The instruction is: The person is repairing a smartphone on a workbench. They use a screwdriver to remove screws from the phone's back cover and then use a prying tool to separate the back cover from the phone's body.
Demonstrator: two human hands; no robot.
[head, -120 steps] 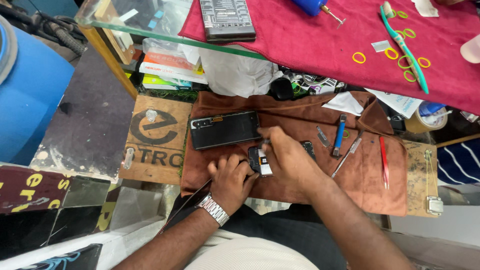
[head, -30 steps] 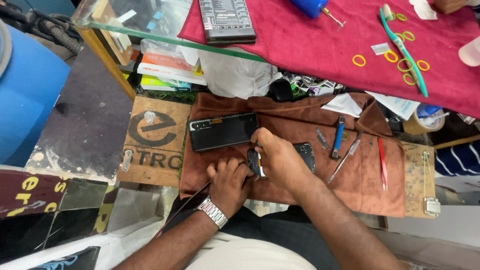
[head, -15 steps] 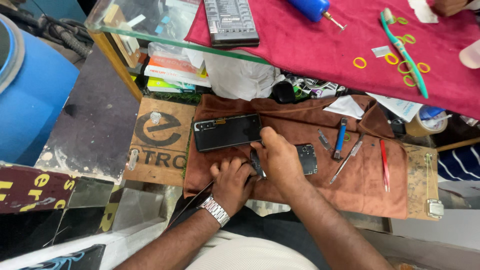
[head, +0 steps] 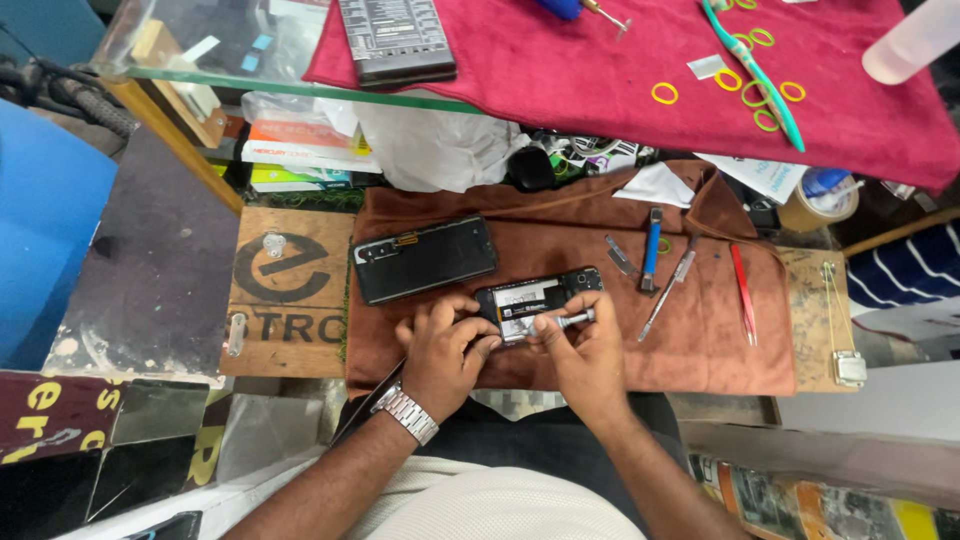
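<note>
An opened phone body [head: 540, 296] lies on a brown cloth [head: 700, 340], its insides showing. My left hand [head: 440, 350] rests on its left end and steadies it. My right hand [head: 585, 355] grips a small metal screwdriver [head: 568, 320] that lies across the phone's lower edge, tip pointing left. A separated black phone panel [head: 425, 258] lies just above and to the left of my hands. A metal watch is on my left wrist.
To the right on the cloth lie a blue-handled tool [head: 651, 248], a thin metal tool [head: 668, 290] and red tweezers [head: 743, 292]. A red cloth [head: 620, 60] above holds yellow rings [head: 664, 93], a teal tool [head: 760, 75] and a dark tool case [head: 395, 40]. A tape roll [head: 815, 200] sits at right.
My right hand has shifted right and lower, uncovering the phone body that it hid before. The screwdriver now lies flat across the phone's lower edge. My left hand stays put.
</note>
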